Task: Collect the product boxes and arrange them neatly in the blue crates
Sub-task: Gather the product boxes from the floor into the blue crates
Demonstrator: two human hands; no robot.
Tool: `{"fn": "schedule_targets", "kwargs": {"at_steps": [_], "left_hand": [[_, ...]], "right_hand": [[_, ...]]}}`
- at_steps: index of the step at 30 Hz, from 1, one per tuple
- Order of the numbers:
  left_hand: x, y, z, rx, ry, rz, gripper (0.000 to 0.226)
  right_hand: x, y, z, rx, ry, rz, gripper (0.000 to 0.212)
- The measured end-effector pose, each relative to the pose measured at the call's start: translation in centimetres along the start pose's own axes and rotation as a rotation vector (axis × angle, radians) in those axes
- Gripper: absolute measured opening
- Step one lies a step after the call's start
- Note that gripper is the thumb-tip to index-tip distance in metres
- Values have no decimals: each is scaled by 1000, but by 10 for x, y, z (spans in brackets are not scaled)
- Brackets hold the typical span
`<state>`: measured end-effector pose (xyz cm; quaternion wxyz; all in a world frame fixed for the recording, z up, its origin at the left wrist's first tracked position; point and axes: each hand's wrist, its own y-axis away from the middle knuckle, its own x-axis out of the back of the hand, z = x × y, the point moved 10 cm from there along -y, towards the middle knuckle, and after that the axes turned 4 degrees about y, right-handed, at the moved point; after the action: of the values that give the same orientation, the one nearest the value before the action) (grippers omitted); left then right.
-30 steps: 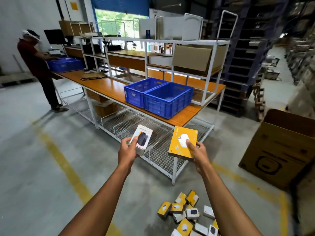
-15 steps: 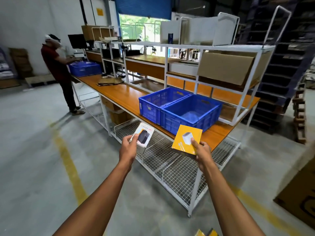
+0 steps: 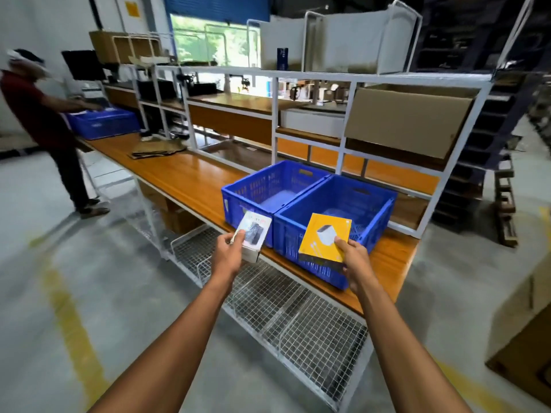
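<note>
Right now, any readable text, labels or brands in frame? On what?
Nothing can be read.
White box in the left hand: a line of print along its top edge, too blurred.
Yellow box in the right hand: a picture only, no legible words.
Yellow sign on the far wall: too small.
Blue crates: no labels visible.

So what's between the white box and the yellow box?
In the head view, only the front wall of the right blue crate shows in the gap between the white box and the yellow box; the boxes are apart.
</note>
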<state>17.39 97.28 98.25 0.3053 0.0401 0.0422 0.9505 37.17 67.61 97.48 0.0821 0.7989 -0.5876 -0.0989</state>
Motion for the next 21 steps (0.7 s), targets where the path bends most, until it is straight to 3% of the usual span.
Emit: {"fn": "schedule_targets", "kwargs": {"at_steps": [3, 6, 13, 21], "left_hand": [[-22, -80, 5, -12, -43, -50, 56], [-46, -151, 26, -32, -93, -90, 65], [-104, -280, 62, -62, -301, -193, 54], [-151, -364, 38, -43, -464, -305, 52]], "right_hand": [[-16, -47, -14, 15, 9, 77, 23], [-30, -91, -33, 22, 39, 143, 25], [-44, -174, -49, -12, 87, 292, 24], [-43, -243, -20, -199, 306, 327, 13]]}}
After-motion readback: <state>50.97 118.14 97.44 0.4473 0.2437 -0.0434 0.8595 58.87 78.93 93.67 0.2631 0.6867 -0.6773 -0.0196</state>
